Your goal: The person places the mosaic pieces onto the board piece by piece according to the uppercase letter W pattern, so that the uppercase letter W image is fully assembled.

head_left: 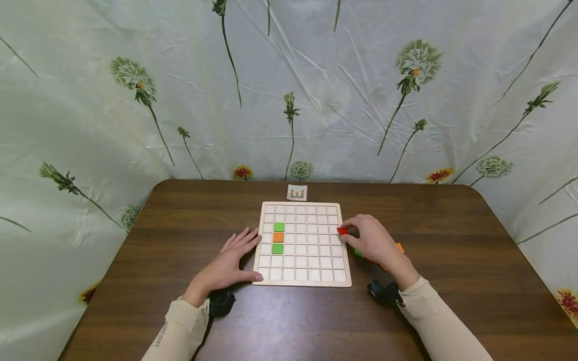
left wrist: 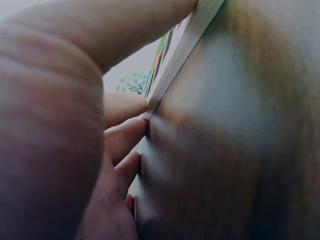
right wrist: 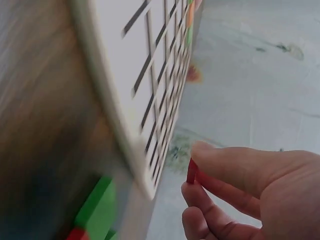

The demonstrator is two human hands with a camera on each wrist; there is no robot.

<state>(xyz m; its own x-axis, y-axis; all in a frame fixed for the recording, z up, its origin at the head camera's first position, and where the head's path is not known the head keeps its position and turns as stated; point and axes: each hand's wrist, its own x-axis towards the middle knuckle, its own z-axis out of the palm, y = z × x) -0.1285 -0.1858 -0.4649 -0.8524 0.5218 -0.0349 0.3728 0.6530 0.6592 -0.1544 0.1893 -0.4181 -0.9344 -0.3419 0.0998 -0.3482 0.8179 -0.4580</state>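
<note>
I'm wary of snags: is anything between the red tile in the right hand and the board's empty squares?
Nothing visible. The right hand holds the red tile by the board's right edge; squares nearest it are bare. The left hand is at the opposite edge; green tiles and an orange tile sit left of centre.

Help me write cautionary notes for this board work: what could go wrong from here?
The red piece is pinched only in the fingertips of the right hand, so it might slip and land askew.

The right hand and wrist hang over the loose pieces beside the board and could scatter them.

The left hand touches the board's left edge; an uneven push might shift it and jostle the three placed tiles.
</note>
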